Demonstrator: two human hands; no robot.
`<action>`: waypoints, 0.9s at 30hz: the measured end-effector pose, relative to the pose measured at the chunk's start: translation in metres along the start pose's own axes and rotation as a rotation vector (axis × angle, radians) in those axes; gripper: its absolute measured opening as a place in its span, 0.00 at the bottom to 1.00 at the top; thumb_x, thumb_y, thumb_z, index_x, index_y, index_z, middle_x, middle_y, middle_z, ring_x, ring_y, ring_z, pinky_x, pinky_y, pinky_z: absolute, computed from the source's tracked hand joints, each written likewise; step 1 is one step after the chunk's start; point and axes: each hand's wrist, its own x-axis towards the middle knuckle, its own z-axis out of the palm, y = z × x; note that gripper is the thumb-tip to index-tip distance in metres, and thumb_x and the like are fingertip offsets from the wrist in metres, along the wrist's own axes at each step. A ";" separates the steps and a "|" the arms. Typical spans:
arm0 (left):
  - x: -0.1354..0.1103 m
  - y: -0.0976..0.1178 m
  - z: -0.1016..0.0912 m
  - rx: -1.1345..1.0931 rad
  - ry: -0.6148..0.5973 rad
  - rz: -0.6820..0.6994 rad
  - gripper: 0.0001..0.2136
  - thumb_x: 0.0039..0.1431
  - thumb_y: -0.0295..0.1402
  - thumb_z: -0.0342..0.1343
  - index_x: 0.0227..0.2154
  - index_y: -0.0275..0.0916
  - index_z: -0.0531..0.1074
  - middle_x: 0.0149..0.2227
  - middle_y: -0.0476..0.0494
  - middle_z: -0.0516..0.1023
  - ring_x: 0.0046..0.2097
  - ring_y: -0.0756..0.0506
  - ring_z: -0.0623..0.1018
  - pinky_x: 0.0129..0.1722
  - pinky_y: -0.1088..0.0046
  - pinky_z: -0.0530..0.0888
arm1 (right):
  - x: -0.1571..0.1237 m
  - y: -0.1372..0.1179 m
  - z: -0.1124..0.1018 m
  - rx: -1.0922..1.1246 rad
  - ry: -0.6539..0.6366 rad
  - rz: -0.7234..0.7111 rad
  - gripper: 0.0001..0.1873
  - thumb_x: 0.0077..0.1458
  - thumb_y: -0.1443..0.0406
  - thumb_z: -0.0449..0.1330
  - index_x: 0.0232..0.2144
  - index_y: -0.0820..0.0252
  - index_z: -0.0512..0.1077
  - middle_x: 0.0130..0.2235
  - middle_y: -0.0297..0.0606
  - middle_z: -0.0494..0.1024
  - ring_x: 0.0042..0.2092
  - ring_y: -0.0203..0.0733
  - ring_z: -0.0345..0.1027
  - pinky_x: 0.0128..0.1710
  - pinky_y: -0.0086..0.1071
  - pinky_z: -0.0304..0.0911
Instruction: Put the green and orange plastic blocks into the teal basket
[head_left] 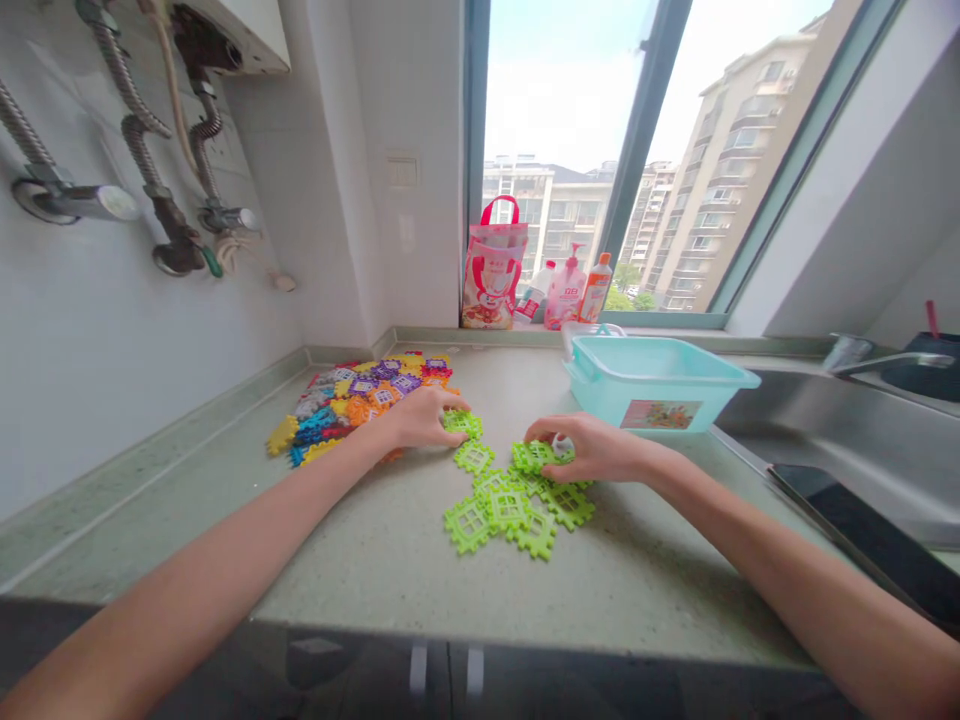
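Observation:
Several flat green interlocking tiles (510, 505) lie in a loose group on the pale countertop (390, 560). My left hand (424, 415) rests on one green tile (463, 424) at the edge of a mixed pile of coloured tiles (360, 400), fingers curled over it. My right hand (592, 447) pinches another green tile (534, 457) at the top of the green group.
A light blue plastic tub (652, 385) stands just behind my right hand. A steel sink (840, 430) with a tap lies to the right. On the window sill stand a pink bag (493, 265) and bottles (577, 290). Pipes and valves run along the left wall.

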 end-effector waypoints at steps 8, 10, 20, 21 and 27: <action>-0.017 0.019 -0.021 -0.184 -0.020 0.150 0.23 0.54 0.41 0.68 0.53 0.42 0.81 0.51 0.42 0.85 0.52 0.41 0.82 0.59 0.62 0.75 | -0.003 -0.001 -0.007 -0.075 0.138 -0.100 0.22 0.54 0.63 0.69 0.53 0.55 0.80 0.42 0.39 0.83 0.41 0.44 0.76 0.47 0.38 0.69; -0.021 0.023 -0.019 -0.182 -0.094 0.178 0.22 0.54 0.39 0.69 0.53 0.43 0.81 0.50 0.42 0.85 0.51 0.41 0.82 0.58 0.62 0.75 | -0.004 -0.003 -0.009 -0.046 0.157 -0.132 0.23 0.54 0.63 0.69 0.53 0.55 0.80 0.43 0.39 0.83 0.42 0.44 0.76 0.48 0.38 0.70; -0.020 0.034 -0.006 -0.203 -0.154 0.110 0.22 0.54 0.38 0.68 0.52 0.42 0.80 0.52 0.44 0.85 0.53 0.42 0.82 0.57 0.66 0.75 | -0.003 -0.011 0.000 0.030 0.011 -0.169 0.24 0.54 0.65 0.69 0.54 0.54 0.78 0.50 0.39 0.83 0.48 0.46 0.77 0.52 0.38 0.70; -0.019 0.033 -0.006 -0.190 -0.143 0.103 0.21 0.53 0.39 0.68 0.51 0.42 0.81 0.52 0.45 0.85 0.52 0.42 0.82 0.56 0.66 0.76 | -0.003 -0.012 0.001 0.039 0.006 -0.161 0.23 0.55 0.63 0.70 0.54 0.54 0.78 0.50 0.39 0.84 0.48 0.46 0.77 0.51 0.37 0.70; -0.024 0.026 -0.020 -0.101 -0.050 0.117 0.20 0.52 0.40 0.68 0.49 0.41 0.80 0.49 0.43 0.85 0.50 0.40 0.82 0.56 0.63 0.75 | 0.002 -0.009 0.008 -0.050 0.074 -0.028 0.23 0.55 0.58 0.71 0.53 0.54 0.78 0.45 0.40 0.84 0.42 0.45 0.77 0.44 0.35 0.70</action>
